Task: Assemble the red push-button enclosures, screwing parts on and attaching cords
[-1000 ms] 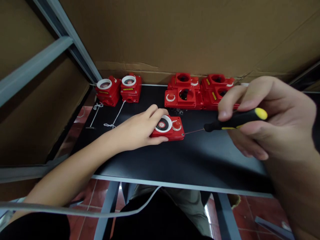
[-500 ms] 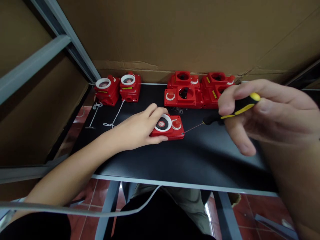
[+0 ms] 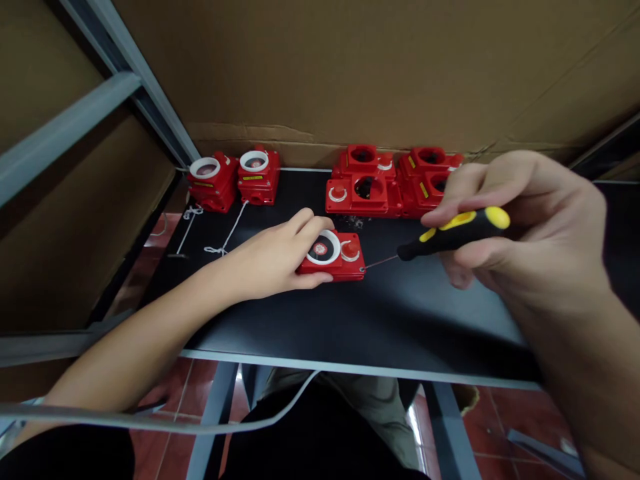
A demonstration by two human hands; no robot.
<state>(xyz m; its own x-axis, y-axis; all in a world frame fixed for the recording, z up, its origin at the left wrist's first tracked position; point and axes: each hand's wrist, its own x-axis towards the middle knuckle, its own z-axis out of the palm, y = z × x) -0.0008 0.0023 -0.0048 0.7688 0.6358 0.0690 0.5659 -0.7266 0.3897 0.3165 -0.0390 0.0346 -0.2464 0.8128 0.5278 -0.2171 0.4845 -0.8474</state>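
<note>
Just now the right hand (image 3: 540, 233) has drawn its spread fingers back around the handle of the screwdriver (image 3: 455, 233), while the tip stays at the near right corner of the red unit (image 3: 345, 267). That suggests a fresh grip for turning there, with this corner probably unfinished. The unit lies on the black tabletop (image 3: 350, 327), left of the right hand; the left hand (image 3: 273, 260) grasps its left end, thumb along the near side.
</note>
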